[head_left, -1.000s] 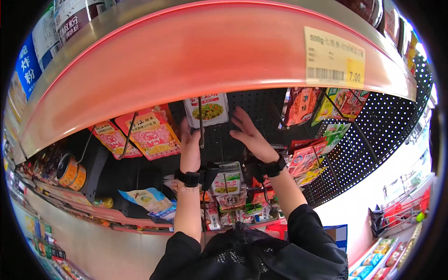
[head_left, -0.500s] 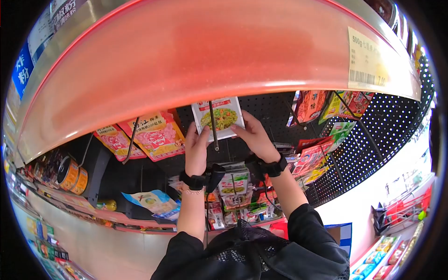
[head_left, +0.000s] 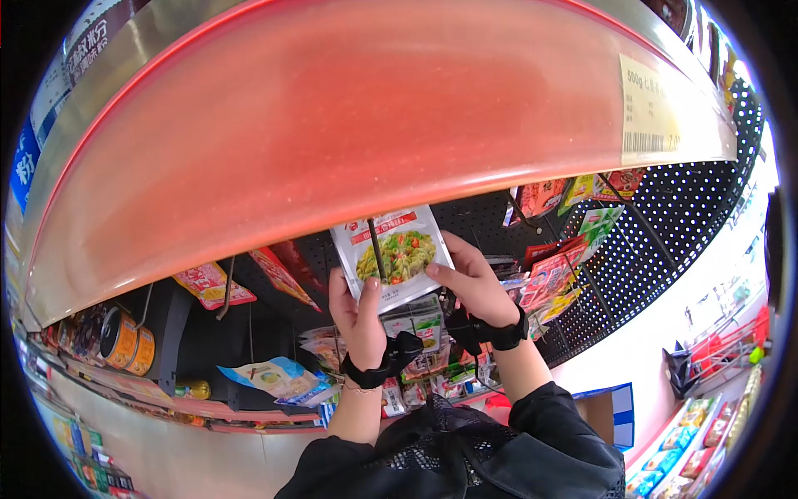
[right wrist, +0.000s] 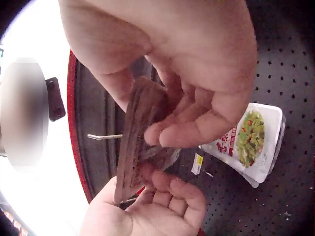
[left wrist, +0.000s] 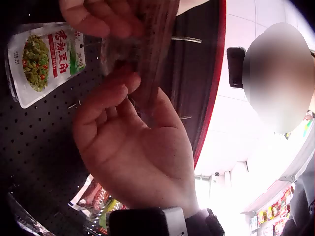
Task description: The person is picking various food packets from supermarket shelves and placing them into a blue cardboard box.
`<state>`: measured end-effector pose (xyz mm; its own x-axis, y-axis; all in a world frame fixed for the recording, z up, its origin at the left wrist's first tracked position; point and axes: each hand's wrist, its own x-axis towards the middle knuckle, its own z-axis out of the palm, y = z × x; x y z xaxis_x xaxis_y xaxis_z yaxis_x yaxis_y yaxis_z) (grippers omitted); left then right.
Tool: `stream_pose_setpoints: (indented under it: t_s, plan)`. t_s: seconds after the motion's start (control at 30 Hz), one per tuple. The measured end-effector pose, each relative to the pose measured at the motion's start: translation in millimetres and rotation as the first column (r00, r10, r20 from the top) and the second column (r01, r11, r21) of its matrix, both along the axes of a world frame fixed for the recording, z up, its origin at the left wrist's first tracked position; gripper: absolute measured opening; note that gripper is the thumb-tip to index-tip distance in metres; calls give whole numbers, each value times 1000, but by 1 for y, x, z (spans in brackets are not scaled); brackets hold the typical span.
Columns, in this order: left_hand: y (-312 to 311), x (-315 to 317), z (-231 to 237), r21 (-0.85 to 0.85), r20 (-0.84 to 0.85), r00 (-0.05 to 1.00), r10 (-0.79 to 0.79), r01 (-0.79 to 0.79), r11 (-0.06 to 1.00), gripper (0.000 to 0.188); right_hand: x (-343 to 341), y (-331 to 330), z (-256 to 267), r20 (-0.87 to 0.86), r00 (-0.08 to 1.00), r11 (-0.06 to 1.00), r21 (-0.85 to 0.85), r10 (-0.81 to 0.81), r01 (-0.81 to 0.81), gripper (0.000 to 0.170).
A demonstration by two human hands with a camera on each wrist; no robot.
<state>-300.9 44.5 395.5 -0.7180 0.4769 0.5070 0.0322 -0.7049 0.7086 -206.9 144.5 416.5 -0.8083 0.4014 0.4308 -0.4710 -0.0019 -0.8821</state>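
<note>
Both hands grip a white packet (head_left: pixel 413 283) with a picture of green and red food, thumbs on its front and fingers behind. The left hand (head_left: pixel 359 324) holds its lower left side, the right hand (head_left: pixel 478 287) its right side. A metal hook crosses the packet's front. In the left wrist view, the left hand (left wrist: pixel 140 147) and right hand (left wrist: pixel 101 17) hold several packets (left wrist: pixel 157 44) edge-on. The right wrist view shows this stack (right wrist: pixel 138 123) between the right hand (right wrist: pixel 197 64) and left hand (right wrist: pixel 152 211), with a hook end sticking out.
A red-orange shelf front (head_left: pixel 357 108) spans above the hands. Red packets (head_left: pixel 216 287) hang at the left, others (head_left: pixel 553 274) at the right. More pouches hang below. Orange-labelled jars (head_left: pixel 125 341) stand at the far left. Similar white packets (left wrist: pixel 42 64) hang on the pegboard.
The hands, apart and open one second ago, have closed on the packet's sides. The packet now shows lower, tilted more, with its red lettering out from behind the shelf front.
</note>
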Motion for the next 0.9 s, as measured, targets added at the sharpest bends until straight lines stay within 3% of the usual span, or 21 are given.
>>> stream_pose_setpoints:
  t_s: [0.3, 0.37, 0.53, 0.9]
  plan:
    - [-13, 8, 8, 82, 26, 1000, -14, 12, 997, 17, 13, -19, 4, 6, 1000, 1000, -21, -6, 6, 41]
    - [-17, 7, 1, 41, -18, 1000, 3, -3, 999, 30, 14, -20, 1, 3, 1000, 1000, -1, -3, 3, 41]
    - [-19, 4, -16, 57, -104, 991, 81, -76, 995, 36, 19, -26, -7, -21, 1000, 998, 56, 1, 0, 40]
    - [-29, 8, -35, 127, -155, 976, 153, -133, 983, 42, 32, -40, -16, -38, 998, 999, 1, 49, -49, 41]
